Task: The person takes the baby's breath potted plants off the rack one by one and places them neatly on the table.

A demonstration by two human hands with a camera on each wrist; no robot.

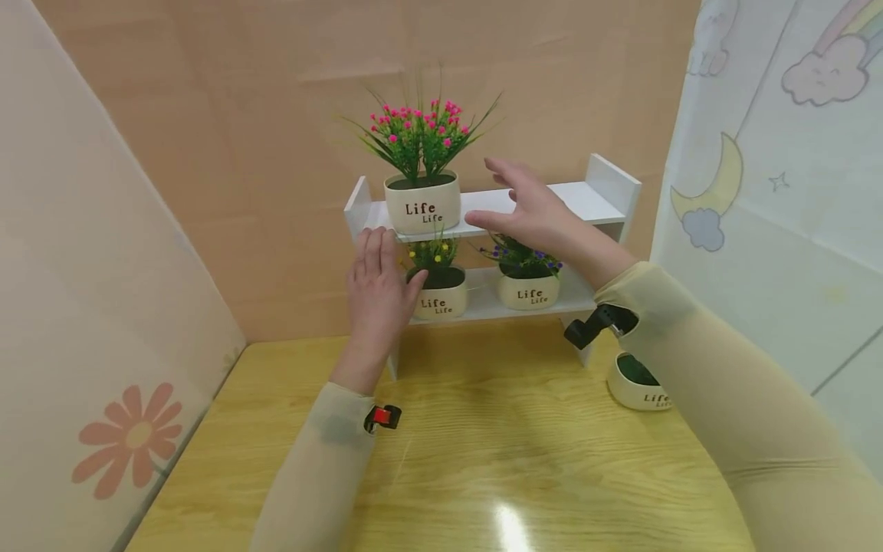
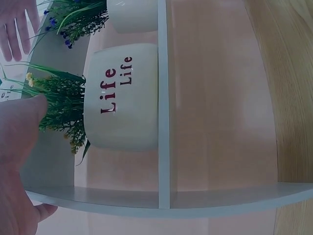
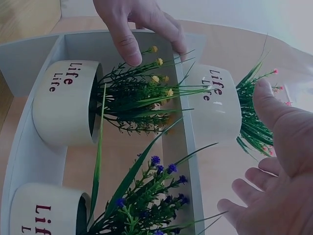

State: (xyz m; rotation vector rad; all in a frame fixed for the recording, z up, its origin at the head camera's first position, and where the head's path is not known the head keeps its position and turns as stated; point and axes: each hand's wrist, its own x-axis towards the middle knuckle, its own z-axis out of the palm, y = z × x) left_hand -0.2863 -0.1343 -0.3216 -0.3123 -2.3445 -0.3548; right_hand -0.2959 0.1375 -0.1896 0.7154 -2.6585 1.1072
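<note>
On the upper board of a white two-tier shelf [image 1: 531,205] stands a cream "Life" pot with pink flowers [image 1: 422,203]. My right hand [image 1: 527,207] hovers to the right of this pot, fingers spread and nothing in its grasp, the thumb pointing at the pot's side. My left hand [image 1: 375,295] rests at the shelf's left end, its fingers reaching up to the upper board's front edge and its thumb beside the yellow-flowered pot [image 2: 122,98]. To the right of that one, on the lower board, sits a pot with purple flowers [image 1: 529,291].
Another cream pot [image 1: 631,387] stands on the wooden table [image 1: 469,445] right of the shelf, partly hidden by my right sleeve. A tan backdrop [image 1: 276,192] is behind the shelf. Decorated panels rise at the left and right.
</note>
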